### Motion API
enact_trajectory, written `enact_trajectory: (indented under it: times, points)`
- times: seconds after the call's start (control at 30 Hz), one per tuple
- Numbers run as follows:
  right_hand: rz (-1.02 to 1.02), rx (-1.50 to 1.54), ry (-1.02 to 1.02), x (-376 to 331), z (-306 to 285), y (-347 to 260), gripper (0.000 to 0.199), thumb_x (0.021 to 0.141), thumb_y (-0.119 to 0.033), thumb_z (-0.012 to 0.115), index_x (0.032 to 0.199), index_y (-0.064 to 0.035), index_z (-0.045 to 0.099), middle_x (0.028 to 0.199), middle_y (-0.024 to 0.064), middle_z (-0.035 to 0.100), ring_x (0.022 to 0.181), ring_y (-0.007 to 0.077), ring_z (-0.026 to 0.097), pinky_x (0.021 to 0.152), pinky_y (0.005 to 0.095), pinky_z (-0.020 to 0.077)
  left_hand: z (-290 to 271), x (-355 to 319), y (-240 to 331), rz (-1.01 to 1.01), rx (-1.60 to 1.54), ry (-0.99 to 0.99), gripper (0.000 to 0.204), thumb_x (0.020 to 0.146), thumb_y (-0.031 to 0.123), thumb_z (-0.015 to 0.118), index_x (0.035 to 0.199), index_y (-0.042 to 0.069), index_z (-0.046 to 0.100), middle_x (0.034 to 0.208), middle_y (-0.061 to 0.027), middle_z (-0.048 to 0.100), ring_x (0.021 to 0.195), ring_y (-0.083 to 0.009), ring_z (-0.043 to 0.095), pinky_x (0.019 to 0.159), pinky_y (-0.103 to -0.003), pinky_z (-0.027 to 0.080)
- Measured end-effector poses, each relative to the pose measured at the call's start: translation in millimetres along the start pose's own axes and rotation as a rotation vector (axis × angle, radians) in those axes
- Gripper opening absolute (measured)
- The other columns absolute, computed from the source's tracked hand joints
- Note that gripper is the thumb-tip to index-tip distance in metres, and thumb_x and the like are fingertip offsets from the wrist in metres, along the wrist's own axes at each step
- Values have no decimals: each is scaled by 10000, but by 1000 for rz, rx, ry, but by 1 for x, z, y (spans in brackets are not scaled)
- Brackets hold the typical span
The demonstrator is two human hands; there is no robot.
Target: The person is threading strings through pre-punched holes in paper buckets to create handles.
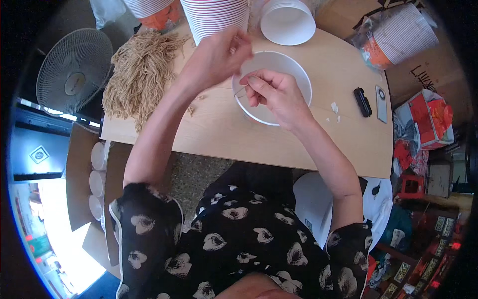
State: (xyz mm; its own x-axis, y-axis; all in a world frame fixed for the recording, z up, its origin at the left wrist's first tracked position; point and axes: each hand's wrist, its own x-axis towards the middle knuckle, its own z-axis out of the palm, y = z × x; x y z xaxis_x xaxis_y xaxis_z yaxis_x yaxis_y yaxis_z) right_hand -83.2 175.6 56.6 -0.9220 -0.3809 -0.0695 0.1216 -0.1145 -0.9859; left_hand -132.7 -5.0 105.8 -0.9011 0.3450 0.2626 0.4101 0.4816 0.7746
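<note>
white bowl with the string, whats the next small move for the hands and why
Probably draw the thin string taut across the white bowl: the left hand pinches one end above the rim, the right hand pinches the other, and it looks slack between them.

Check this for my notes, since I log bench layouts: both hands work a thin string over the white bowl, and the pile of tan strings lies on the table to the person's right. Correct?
Not quite. The head view shows the pile of tan strings on the table to the person's left, not right. The rest holds: left hand and right hand work a thin string over the white bowl.
</note>
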Motion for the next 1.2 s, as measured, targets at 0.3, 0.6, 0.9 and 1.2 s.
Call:
enact_trajectory:
  times: [0.3,0.6,0.9,1.2]
  points:
    - [-127,-44,55,-11,11,2,199,1027,-129,546,1056,41,647,816,28,610,721,103,568,690,240,496,-13,-60,4,-263,-470,-400,243,1017,138,536,1035,-81,641,862,-97,703,657,-116,677,578,-231,544]
    - [69,-341,15,-11,-12,-21,351,1066,-206,451,1200,71,620,918,56,649,695,93,565,648,239,487,-3,-57,-19,-317,-590,-417,199,983,114,634,1096,-45,676,919,-105,731,796,-123,707,719,-233,586]
    - [142,-596,-218,-11,-18,-26,266,1011,-192,564,1017,35,703,798,32,668,671,56,565,599,209,456,-3,-58,-18,-325,-593,-408,209,981,120,641,1109,-39,684,925,-111,737,784,-112,703,706,-227,584]
    - [-544,-713,85,-22,-13,-13,53,905,-55,688,936,-20,714,1077,45,687,794,63,592,672,226,470,-1,-57,-11,-328,-605,-412,235,984,91,615,1140,-77,671,970,-137,732,816,-157,725,740,-234,601]
